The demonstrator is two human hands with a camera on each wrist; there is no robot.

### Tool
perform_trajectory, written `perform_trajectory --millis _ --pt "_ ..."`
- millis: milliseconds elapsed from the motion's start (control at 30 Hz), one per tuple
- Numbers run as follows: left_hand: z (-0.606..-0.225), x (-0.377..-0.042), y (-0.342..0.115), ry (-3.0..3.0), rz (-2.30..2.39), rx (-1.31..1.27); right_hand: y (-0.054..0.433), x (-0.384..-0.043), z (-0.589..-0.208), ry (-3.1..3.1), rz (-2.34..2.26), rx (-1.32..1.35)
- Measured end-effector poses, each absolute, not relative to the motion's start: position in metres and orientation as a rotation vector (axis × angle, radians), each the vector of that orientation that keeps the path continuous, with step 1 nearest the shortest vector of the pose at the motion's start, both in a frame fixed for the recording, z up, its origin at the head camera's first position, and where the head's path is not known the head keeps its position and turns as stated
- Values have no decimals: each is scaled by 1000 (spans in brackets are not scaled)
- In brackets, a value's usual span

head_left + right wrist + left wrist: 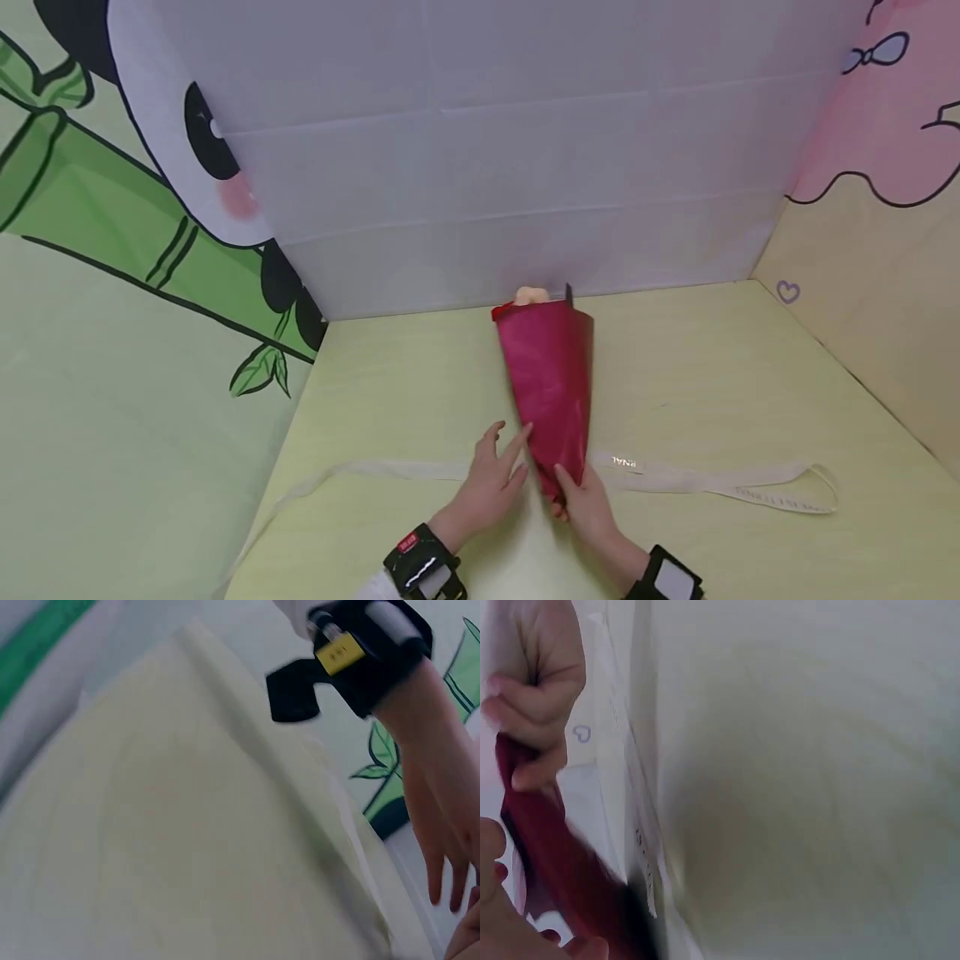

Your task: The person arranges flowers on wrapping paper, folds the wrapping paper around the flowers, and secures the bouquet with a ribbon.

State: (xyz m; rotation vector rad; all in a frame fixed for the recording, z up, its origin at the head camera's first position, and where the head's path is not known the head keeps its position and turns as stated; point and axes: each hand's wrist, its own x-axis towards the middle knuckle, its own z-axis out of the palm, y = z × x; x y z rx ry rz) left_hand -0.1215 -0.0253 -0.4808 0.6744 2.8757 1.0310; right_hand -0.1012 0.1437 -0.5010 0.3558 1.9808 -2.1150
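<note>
A bouquet [549,367] rolled in a cone of dark red wrapping paper slants over the pale table, wide end away from me. A pale rounded bit and a dark tip stick out of its top. My right hand [588,507] grips the narrow lower end, thumb in front, fingers behind. On the left side, my left hand [491,482] has its fingers spread, one fingertip right at the paper's edge. The left wrist view shows the right hand [544,690] curled round the gathered red paper [577,877]. In the right wrist view the left hand [442,817] hangs with extended fingers.
A long white ribbon [675,479] with printed lettering runs across the table [712,375] behind the hands, looping at the right and trailing off the left side. A pale cloth backdrop [525,167] rises at the back, with painted panels [150,200] to the sides.
</note>
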Motion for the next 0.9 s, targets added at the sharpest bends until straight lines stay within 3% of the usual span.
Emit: perform_trajectory --millis 100,333,567,700,900 --pt "-486 -117 -13 2871 938 680 126 -92 -508 1958 -2097 250" --pt "-497 -110 -8 2935 850 416 125 -87 -520 1937 -2080 175" --pt "-505 -115 -2 2991 339 629 148 -91 -527 1636 -1983 24" --pt "-506 -117 5 2922 174 716 163 -104 -524 1809 -1757 -134" --pt "-505 -118 14 2800 227 641 190 -124 -517 2172 -1327 -293"
